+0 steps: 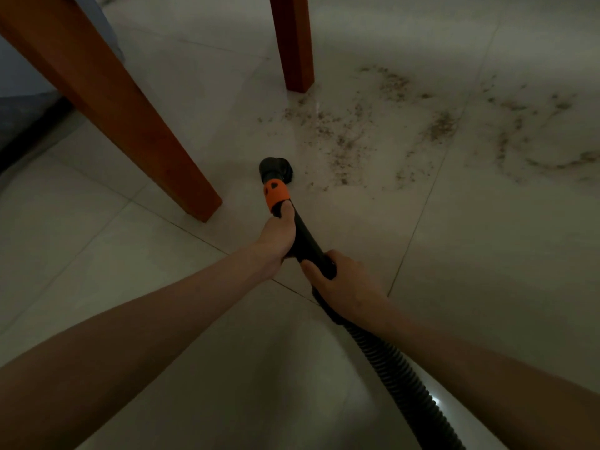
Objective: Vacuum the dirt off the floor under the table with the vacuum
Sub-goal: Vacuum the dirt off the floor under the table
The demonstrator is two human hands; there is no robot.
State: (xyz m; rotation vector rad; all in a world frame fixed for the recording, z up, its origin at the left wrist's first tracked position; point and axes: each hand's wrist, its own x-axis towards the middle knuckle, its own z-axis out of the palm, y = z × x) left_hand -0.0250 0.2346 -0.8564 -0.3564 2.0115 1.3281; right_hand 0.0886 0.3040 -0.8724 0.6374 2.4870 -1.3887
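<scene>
On the tiled floor [454, 254], dirt [406, 125] spreads from twelve to two o'clock beside the desk legs [293, 43]. Both grips clench the vacuum wand [302, 235], left hand [276, 237] ahead steering, right hand [344, 282] behind bracing, with the nozzle [276, 168] at the dirt's near edge.

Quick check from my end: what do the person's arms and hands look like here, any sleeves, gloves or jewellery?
Both forearms are bare right up to the bottom edge of the frame, with no sleeves in view. The left hand and the right hand wear no gloves. No watch, ring or wristband shows, though the light is dim and small details could be missed.
</scene>
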